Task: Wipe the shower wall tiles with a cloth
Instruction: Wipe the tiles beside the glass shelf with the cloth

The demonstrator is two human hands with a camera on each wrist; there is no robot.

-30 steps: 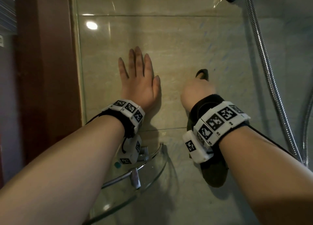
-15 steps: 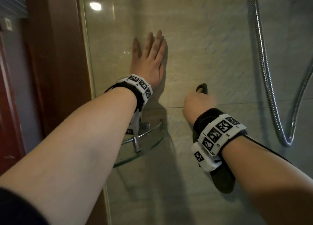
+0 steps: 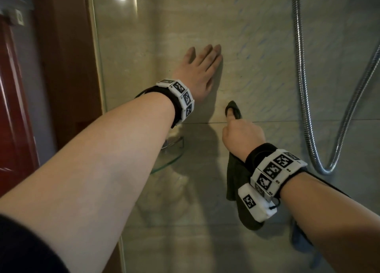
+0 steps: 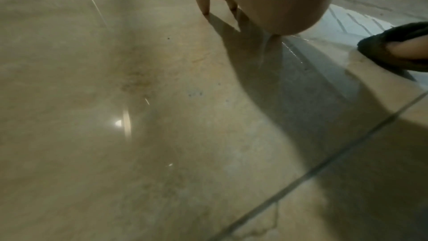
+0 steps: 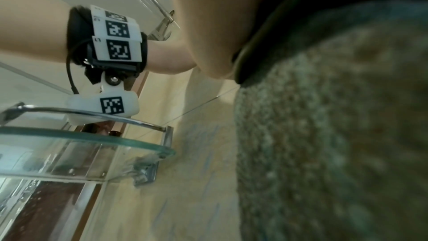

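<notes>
My left hand (image 3: pixel 200 67) lies flat with straight fingers on the beige shower wall tiles (image 3: pixel 257 46), just right of the glass panel. My right hand (image 3: pixel 242 137) grips a dark green cloth (image 3: pixel 233 110) against the wall below and right of the left hand, on a grout line. The cloth's loose end (image 3: pixel 244 211) hangs under my right wrist. In the left wrist view the cloth (image 4: pixel 393 47) shows at the right edge with a fingertip in it, and the left fingers (image 4: pixel 206 6) touch the tile. The cloth (image 5: pixel 336 135) fills the right wrist view.
A glass corner shelf (image 3: pixel 170 161) with a chrome rail sits under my left forearm, clearer as the shelf (image 5: pixel 92 140) in the right wrist view. A chrome shower hose (image 3: pixel 302 87) loops down the wall at the right. A glass panel edge (image 3: pixel 98 67) and brown door frame (image 3: pixel 61 57) stand left.
My right hand has dragged the cloth down the wall to the grout line. My left hand stays flat on the tile, turned slightly rightward. The head view has tilted down.
</notes>
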